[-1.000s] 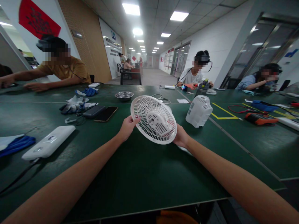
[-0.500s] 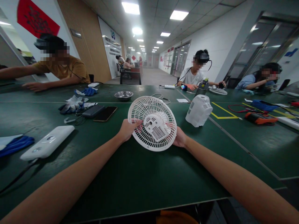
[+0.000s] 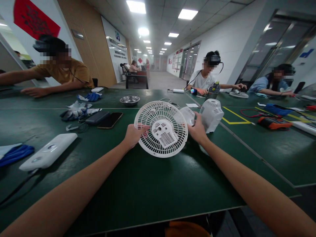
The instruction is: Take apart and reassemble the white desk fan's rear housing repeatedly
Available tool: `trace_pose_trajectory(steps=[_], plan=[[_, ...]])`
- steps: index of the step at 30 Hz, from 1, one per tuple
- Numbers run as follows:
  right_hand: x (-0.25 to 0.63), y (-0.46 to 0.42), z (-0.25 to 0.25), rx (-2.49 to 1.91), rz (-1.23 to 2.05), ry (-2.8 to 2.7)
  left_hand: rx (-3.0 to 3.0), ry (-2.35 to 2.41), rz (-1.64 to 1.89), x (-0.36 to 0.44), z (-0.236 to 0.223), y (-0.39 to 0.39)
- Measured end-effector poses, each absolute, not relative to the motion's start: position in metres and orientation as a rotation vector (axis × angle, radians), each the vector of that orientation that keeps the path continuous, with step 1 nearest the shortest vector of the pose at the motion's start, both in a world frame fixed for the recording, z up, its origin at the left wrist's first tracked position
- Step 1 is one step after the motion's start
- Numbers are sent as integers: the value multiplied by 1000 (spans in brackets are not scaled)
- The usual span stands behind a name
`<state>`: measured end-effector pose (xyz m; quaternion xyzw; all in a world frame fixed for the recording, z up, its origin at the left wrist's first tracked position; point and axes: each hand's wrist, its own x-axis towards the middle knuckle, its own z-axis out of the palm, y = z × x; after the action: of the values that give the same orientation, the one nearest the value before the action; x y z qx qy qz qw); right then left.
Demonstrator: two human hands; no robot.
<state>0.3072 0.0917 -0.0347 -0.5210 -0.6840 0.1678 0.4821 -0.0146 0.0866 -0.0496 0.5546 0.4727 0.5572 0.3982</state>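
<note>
My left hand [image 3: 134, 135] is closed on the left rim of a round white fan grille [image 3: 160, 149], thumb on its face. The grille is held tilted above the table, its slotted centre plate facing me. To the right of it, my right hand [image 3: 197, 130] grips a smaller white vented plastic cover [image 3: 188, 114], partly hidden behind the grille's edge and my fingers. Just beyond that hand stands a white plastic fan housing [image 3: 212, 115] with slots in its top.
On the green table [image 3: 158, 191] lie a phone [image 3: 110, 120], a dark power bank [image 3: 98, 118], gloves [image 3: 76, 111] and a white device [image 3: 49, 151] to the left. A metal bowl [image 3: 129, 100] stands further back. An orange multimeter [image 3: 274, 123] lies right. Co-workers sit across the table.
My right hand has moved right, away from the grille, with the small vented cover now in it. The grille has turned slightly in my left hand.
</note>
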Motion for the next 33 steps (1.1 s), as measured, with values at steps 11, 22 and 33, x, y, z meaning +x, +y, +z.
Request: trace_pose_trajectory(steps=[11, 22, 33], plan=[[333, 101, -33, -1582, -221, -1846, 1255, 1285, 1339, -22, -53, 95], [390, 105, -9, -1522, -486, -1303, 1268, 1264, 1305, -26, -57, 100], [416, 130, -46, -1833, 147, -1179, 1253, 1284, 1296, -25, -56, 102]])
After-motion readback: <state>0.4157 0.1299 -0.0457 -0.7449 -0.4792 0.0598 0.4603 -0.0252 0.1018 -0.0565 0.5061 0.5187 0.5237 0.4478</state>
